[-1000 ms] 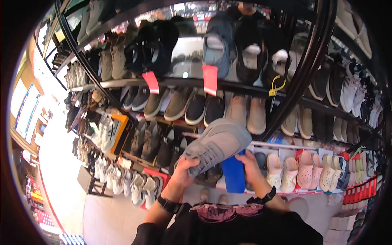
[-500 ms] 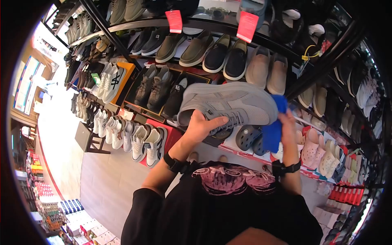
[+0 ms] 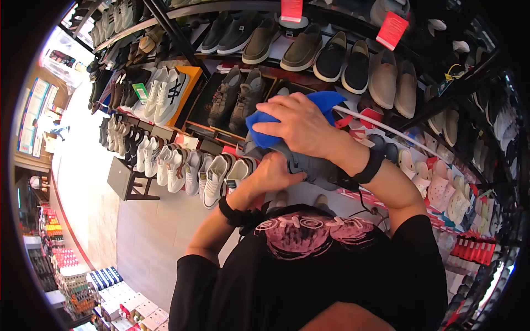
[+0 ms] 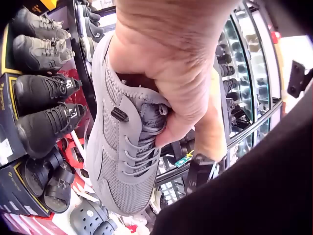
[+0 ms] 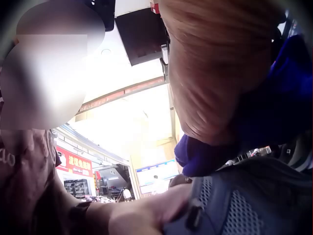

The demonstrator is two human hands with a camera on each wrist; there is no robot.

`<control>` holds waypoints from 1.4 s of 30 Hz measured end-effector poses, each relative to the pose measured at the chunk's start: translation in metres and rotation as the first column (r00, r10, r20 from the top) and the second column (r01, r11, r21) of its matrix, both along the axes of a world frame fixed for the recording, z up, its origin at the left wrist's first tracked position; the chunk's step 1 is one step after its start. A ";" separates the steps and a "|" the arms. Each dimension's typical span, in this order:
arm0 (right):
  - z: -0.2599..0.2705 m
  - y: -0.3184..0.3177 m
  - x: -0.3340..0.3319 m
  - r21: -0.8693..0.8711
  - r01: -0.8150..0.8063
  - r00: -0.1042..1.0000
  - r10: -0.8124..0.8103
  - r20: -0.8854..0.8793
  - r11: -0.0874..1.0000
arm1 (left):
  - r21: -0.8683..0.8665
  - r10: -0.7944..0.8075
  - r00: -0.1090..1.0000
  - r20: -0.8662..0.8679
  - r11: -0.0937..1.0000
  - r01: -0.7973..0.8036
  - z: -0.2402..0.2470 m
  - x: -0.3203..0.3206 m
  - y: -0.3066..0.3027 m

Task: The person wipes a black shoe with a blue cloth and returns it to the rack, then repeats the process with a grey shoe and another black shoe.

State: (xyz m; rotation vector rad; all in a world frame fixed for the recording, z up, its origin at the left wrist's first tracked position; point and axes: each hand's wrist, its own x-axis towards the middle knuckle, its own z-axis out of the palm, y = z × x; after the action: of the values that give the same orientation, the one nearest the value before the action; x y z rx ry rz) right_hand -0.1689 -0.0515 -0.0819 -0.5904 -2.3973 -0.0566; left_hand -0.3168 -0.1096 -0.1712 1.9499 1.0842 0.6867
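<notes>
My left hand (image 3: 271, 174) grips a grey lace-up sneaker (image 4: 117, 161) at its ankle opening. In the left wrist view the thumb lies over the tongue above the laces, and the toe points down. My right hand (image 3: 302, 124) holds a blue cloth (image 3: 264, 120) over the sneaker's far side, fingers bent across the cloth. Seen from the right wrist, the bunched cloth (image 5: 279, 107) sits right at the shoe's mesh upper (image 5: 244, 213). Both hands and the cloth hide much of the sneaker in the head view.
Slip-on shoes (image 3: 301, 49) line the shelf ahead, with red tags (image 3: 392, 30) hanging above. Brown lace-up shoes (image 3: 234, 99) sit in a box behind the hands. White sneakers (image 3: 218, 179) stand in a row at left, near a dark stool (image 3: 132, 182). Pink clogs (image 3: 439, 181) are at right.
The right hand with the blue cloth has moved from the sneaker's right side leftward and up over it. The sneaker has turned and come lower, closer to the body. The head view has shifted.
</notes>
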 end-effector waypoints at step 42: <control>-0.050 -0.053 -0.003 -0.167 0.396 0.917 -0.397 0.026 0.903 | -0.426 0.431 0.902 0.033 0.822 -0.377 0.010 -0.055 0.021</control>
State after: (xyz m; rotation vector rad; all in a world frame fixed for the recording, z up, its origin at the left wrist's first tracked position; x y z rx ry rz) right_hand -0.1716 -0.1043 -0.1315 -1.1519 -2.2498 -0.0257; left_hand -0.3720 -0.0884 -0.1608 1.3067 1.4509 0.7260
